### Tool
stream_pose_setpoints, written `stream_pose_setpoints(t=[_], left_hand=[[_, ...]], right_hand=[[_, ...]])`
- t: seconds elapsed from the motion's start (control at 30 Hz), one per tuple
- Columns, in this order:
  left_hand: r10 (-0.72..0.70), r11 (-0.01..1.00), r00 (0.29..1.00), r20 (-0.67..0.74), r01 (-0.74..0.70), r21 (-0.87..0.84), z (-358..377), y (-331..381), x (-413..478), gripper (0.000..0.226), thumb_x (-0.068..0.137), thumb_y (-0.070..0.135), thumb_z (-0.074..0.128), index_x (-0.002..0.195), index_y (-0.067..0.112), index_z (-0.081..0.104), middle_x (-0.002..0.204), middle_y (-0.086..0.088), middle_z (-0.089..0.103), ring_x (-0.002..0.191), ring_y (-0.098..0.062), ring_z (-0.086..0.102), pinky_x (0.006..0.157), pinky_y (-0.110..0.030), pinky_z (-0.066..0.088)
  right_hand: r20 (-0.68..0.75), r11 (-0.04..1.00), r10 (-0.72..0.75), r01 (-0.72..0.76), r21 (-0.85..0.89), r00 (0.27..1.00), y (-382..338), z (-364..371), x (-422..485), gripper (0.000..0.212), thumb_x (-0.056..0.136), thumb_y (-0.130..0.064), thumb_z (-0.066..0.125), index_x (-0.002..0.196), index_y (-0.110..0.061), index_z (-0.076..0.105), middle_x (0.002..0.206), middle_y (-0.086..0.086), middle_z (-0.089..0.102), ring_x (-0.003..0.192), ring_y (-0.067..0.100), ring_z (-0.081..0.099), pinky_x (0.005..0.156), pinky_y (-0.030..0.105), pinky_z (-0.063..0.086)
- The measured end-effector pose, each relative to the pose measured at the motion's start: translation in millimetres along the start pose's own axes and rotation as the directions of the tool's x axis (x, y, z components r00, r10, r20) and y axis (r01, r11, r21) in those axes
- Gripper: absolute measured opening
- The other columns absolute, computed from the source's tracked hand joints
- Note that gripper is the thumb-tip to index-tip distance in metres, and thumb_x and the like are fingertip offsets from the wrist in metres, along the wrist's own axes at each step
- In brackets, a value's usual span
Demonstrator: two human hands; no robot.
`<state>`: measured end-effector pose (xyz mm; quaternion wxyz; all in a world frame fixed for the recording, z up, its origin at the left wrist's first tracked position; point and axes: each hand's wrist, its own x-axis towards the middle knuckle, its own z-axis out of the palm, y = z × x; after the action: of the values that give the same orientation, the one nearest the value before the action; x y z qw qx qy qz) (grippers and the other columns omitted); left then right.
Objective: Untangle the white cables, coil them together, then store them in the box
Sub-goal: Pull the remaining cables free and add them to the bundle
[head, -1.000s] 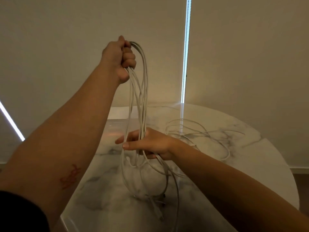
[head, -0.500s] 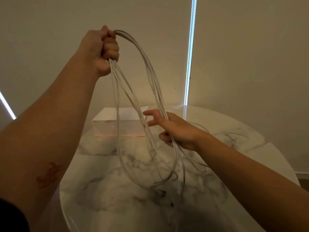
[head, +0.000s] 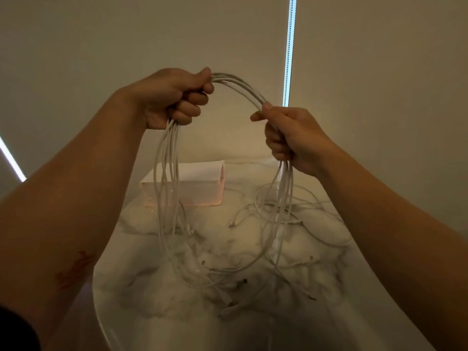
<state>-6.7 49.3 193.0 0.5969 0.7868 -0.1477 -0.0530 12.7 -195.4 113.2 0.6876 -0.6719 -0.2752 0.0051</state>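
So, round table (head: 152,312) leaves room up front (rim near at left), box (head: 197,196) at its back, white cables (head: 240,86) look light and floppy, bunch arched between left hand (head: 174,97) and right hand (head: 291,133), both fisted round it, ends trailing on the table; grip mid-bunch.

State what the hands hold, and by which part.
The white cables, bunched: left hand and right hand each grip the bundle either side of its raised arch.

I see white cables (head: 238,83) bunched, arched in air, both ends hanging in loose strands onto tabletop (head: 141,252), plugs scattered there; pale box (head: 202,193) behind, far side, top white
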Motion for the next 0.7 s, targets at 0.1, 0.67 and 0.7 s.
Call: stream_pose_setpoints(t=[0.1,0.67,0.7], left_hand=[[0.055,0.986,0.998,0.01,-0.055,0.155,0,-14,-1,0.027,0.093,0.039,0.05,0.083,0.015,0.054,0.057,0.007,0.03,0.045,-0.005,0.025,0.039,-0.015,0.025],[-0.054,0.973,0.992,-0.113,0.078,0.218,39,-98,-24,0.032,0.101,0.038,0.044,0.083,0.012,0.047,0.062,0.001,0.029,0.045,-0.01,0.022,0.04,-0.019,0.018],[-0.045,0.96,0.994,-0.095,0.069,0.272,42,-91,-21,0.032,0.102,0.038,0.043,0.084,0.012,0.045,0.061,0.001,0.029,0.046,-0.011,0.021,0.042,-0.02,0.016]], right_hand=[[-0.041,0.996,-0.008,0.005,-0.088,0.999,5,-5,0,0.032,0.101,-0.034,0.05,0.086,-0.009,0.062,0.05,-0.005,0.034,0.041,0.011,0.026,0.043,0.023,0.022],[-0.103,0.593,0.023,-0.097,-0.799,0.994,58,-31,8,0.033,0.094,-0.024,0.059,0.125,-0.014,0.056,0.112,0.004,0.059,0.098,0.017,0.056,0.088,0.032,0.042],[-0.035,0.555,-0.016,-0.02,-0.831,0.999,55,-28,8,0.055,0.089,-0.022,0.064,0.14,-0.018,0.044,0.132,0.006,0.051,0.118,0.022,0.048,0.1,0.032,0.036]])
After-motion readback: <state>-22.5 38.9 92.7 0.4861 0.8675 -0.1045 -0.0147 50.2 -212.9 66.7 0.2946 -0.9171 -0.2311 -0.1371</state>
